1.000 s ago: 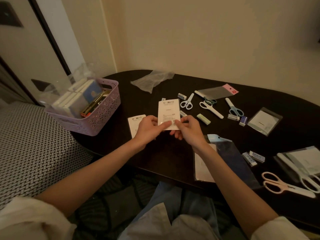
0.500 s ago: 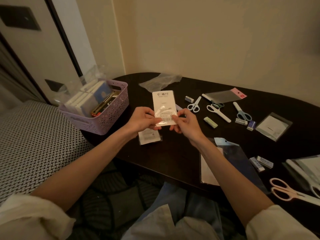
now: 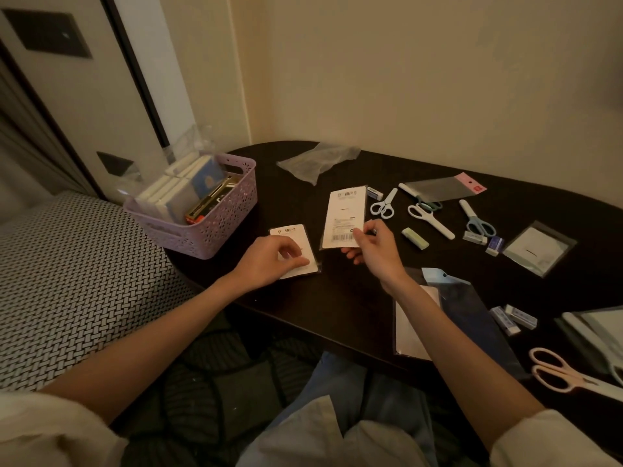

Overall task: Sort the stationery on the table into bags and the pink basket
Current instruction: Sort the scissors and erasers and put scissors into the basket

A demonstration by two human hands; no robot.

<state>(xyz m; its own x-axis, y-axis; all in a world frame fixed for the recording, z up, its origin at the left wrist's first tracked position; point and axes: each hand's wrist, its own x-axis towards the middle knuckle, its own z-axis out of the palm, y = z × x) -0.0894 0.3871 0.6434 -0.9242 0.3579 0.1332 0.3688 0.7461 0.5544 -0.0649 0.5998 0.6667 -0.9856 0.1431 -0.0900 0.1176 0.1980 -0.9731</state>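
My right hand (image 3: 374, 247) pinches the lower corner of a tall white card packet (image 3: 344, 215) in a clear sleeve, held upright above the dark table (image 3: 337, 305). My left hand (image 3: 269, 261) rests with curled fingers on a second, smaller white card packet (image 3: 298, 237) lying flat on the table; whether it grips it I cannot tell. The pink basket (image 3: 205, 227) stands at the table's left end, filled with white boxes and a blue-covered item.
Small scissors (image 3: 384, 205), white scissors (image 3: 429, 219), blue scissors (image 3: 477, 220), a green eraser (image 3: 415, 238), several small erasers (image 3: 512, 318), clear bags (image 3: 318, 160) (image 3: 441, 187) (image 3: 539, 252) and pink scissors (image 3: 556, 370) lie scattered. A bagged sheet (image 3: 472, 308) overhangs the near edge.
My left hand let go of the tall packet and dropped onto the smaller packet on the table. My right hand alone now holds the tall packet, shifted slightly right.
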